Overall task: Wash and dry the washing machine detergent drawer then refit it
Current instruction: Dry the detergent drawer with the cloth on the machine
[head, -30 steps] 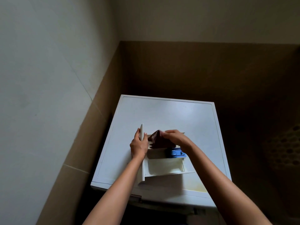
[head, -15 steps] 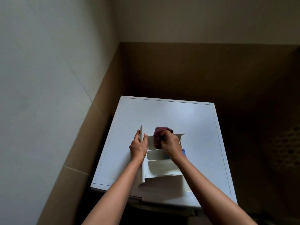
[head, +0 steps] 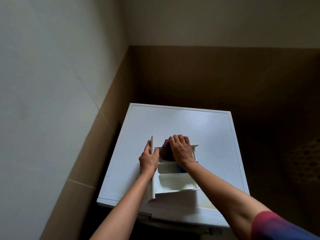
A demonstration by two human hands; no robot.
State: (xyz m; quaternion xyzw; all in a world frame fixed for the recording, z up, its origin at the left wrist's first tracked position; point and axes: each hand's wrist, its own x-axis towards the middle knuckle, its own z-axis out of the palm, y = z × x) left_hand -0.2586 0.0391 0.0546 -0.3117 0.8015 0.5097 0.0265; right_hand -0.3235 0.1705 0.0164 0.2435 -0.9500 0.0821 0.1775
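In a dim tiled corner, the washing machine top [head: 181, 125] serves as a firm bench for drying. The detergent drawer [head: 174, 183] lies under both hands. The left hand [head: 149, 161] grips its front panel [head: 152, 144], likely to steady it. Beyond, the right hand [head: 181, 149] curls over a dark cloth [head: 165, 153], pressing it into the far compartment.

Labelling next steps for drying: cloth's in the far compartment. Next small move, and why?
Probably drag the cloth nearer, into the middle compartment. The right hand holds it in the far one, the left hand grips the drawer by its front, and the two nearer compartments lie uncovered, likely not yet wiped.
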